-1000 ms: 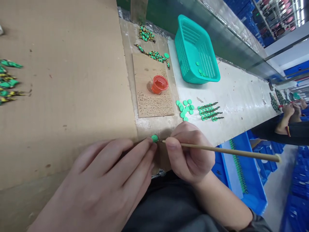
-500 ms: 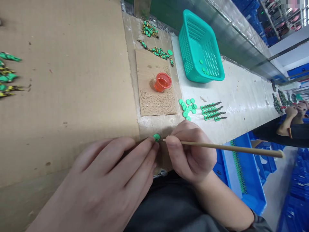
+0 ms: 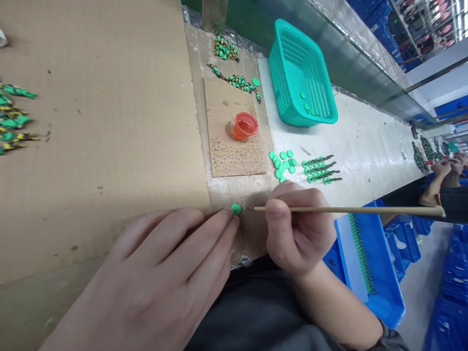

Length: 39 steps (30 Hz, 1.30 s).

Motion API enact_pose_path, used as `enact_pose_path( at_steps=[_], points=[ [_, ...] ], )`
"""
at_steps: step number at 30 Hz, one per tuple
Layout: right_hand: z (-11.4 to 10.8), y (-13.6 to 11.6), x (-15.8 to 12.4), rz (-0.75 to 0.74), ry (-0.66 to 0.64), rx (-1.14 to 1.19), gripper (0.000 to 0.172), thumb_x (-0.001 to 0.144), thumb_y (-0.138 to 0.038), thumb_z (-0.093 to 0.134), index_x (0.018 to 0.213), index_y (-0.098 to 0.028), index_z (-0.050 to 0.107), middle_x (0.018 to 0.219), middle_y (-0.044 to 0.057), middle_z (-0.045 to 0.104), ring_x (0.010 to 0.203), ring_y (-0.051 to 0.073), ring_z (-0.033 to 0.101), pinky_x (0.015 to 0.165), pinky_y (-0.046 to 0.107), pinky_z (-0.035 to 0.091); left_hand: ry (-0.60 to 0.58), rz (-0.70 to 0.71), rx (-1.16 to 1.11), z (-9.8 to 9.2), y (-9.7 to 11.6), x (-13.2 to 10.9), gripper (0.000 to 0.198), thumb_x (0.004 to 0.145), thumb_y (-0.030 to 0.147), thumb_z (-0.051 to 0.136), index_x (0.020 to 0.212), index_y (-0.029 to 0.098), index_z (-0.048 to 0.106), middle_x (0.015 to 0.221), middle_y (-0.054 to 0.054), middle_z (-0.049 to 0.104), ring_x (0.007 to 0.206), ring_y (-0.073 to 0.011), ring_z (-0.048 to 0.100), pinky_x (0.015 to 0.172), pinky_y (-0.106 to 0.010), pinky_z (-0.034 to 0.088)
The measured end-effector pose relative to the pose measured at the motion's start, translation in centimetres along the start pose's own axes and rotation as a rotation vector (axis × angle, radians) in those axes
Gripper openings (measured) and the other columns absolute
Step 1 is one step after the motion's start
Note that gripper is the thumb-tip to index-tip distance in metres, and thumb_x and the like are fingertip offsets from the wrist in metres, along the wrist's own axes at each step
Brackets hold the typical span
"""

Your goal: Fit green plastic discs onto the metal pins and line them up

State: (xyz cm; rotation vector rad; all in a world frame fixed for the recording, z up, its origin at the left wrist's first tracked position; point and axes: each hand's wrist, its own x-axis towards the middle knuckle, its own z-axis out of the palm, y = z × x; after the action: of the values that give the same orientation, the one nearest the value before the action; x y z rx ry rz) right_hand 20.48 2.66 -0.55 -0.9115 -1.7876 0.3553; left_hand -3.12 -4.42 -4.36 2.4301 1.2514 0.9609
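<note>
Between the fingertips of my left hand (image 3: 164,273) is a small round green disc (image 3: 236,209) with tiny holes, held close above the table's near edge. My right hand (image 3: 302,226) pinches a thin paintbrush (image 3: 351,210) with a pale wooden handle, which lies almost level and points left. Its fine dark tip is a short way right of the disc, apart from it. Beyond both hands, a small red cup (image 3: 244,126) of liquid stands on a speckled board (image 3: 237,163). Loose green discs (image 3: 283,163) lie just beyond my right hand.
A green plastic basket (image 3: 303,73) holds a few discs. Rows of discs with dark twisted pieces (image 3: 321,169) lie right of the loose ones. Green, yellow and black pieces (image 3: 237,82) are heaped behind the board, others (image 3: 14,119) far left. A blue tray (image 3: 387,273) and another person's hands (image 3: 442,168) are at right.
My right hand has moved right, drawing the brush tip away from the disc, and the handle has swung closer to level. My left hand stays on the disc. The view has shifted slightly.
</note>
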Motion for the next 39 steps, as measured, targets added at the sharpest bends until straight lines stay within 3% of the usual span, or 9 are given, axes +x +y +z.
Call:
enact_pose_path(
  at_steps=[3,6,11,17,22,29,32,34,39],
  points=[
    [0.1,-0.2,-0.1,0.080,0.114,0.040,0.016,0.124,-0.025,0.068,0.108,-0.028,0.071,0.079,-0.004,0.066,0.064,0.016,0.066,0.061,0.034,0.059,0.005,0.024,0.066,-0.1,0.1,0.8,0.051,0.117,0.030,0.069,0.168,0.033,0.074,0.156,-0.006,0.085,0.132,-0.0334,0.079,0.119,-0.055,0.058],
    [-0.4,-0.7,-0.4,0.152,0.160,0.086,0.012,0.124,-0.026,0.066,0.121,-0.027,0.078,0.080,-0.005,0.069,0.057,0.013,0.065,0.056,0.030,0.058,0.028,0.073,0.113,-0.4,0.2,2.0,0.042,0.119,0.027,0.066,0.159,0.027,0.078,0.150,-0.006,0.088,0.124,-0.0317,0.079,0.113,-0.053,0.057],
    [-1.9,-1.2,-0.8,0.163,-0.063,0.036,0.017,0.117,-0.017,0.067,0.119,-0.027,0.081,0.098,0.002,0.086,0.088,0.020,0.086,0.082,0.036,0.073,0.028,0.158,0.202,-1.2,0.4,3.6,0.032,0.123,0.021,0.058,0.148,0.017,0.078,0.139,-0.007,0.091,0.115,-0.0300,0.077,0.104,-0.051,0.054],
    [-1.2,0.0,-0.6,0.033,-0.280,-0.068,0.029,0.110,-0.003,0.067,0.123,-0.027,0.076,0.118,0.006,0.094,0.109,0.023,0.090,0.100,0.044,0.074,-0.004,0.202,0.198,-1.8,0.1,4.4,0.029,0.123,0.022,0.060,0.145,0.015,0.078,0.132,-0.007,0.091,0.113,-0.0287,0.074,0.099,-0.049,0.053],
    [-1.2,-0.3,-0.7,-0.016,-0.347,-0.059,0.023,0.113,-0.007,0.070,0.122,-0.027,0.076,0.111,0.007,0.094,0.099,0.026,0.087,0.087,0.043,0.075,-0.025,0.075,0.117,-2.2,1.6,4.3,0.026,0.117,0.019,0.066,0.138,0.019,0.083,0.127,-0.007,0.091,0.112,-0.0267,0.073,0.100,-0.048,0.054],
    [-1.7,-0.9,-2.8,-0.052,-0.329,-0.166,0.017,0.114,-0.012,0.072,0.120,-0.028,0.072,0.104,0.007,0.087,0.094,0.030,0.086,0.080,0.046,0.074,-0.089,0.033,0.250,-2.7,3.1,3.2,0.021,0.117,0.032,0.069,0.131,0.021,0.081,0.133,-0.002,0.091,0.114,-0.0215,0.074,0.099,-0.042,0.057],
    [-1.7,-1.5,-3.9,-0.053,-0.302,-0.223,0.013,0.115,-0.015,0.075,0.119,-0.026,0.070,0.105,0.008,0.084,0.094,0.030,0.084,0.079,0.045,0.071,-0.065,-0.037,0.263,-4.9,3.2,2.0,0.023,0.119,0.033,0.065,0.134,0.026,0.081,0.131,0.000,0.091,0.114,-0.0188,0.077,0.100,-0.038,0.060],
    [-1.5,-1.6,-4.5,-0.049,-0.269,-0.256,0.010,0.116,-0.020,0.078,0.118,-0.026,0.070,0.103,0.007,0.082,0.092,0.029,0.083,0.080,0.045,0.069,-0.030,-0.160,0.312,-7.6,1.5,0.9,0.026,0.121,0.032,0.060,0.134,0.028,0.082,0.125,-0.002,0.091,0.114,-0.0189,0.080,0.102,-0.037,0.062],
    [-1.3,-1.4,-4.7,-0.054,-0.201,-0.293,0.021,0.123,-0.041,0.075,0.110,-0.026,0.067,0.092,0.003,0.077,0.081,0.023,0.079,0.077,0.038,0.062,0.074,-0.569,0.598,-17.3,-7.2,-1.8,0.034,0.114,0.028,0.056,0.127,0.025,0.086,0.115,-0.010,0.086,0.112,-0.0291,0.081,0.103,-0.045,0.067]
  ],
)
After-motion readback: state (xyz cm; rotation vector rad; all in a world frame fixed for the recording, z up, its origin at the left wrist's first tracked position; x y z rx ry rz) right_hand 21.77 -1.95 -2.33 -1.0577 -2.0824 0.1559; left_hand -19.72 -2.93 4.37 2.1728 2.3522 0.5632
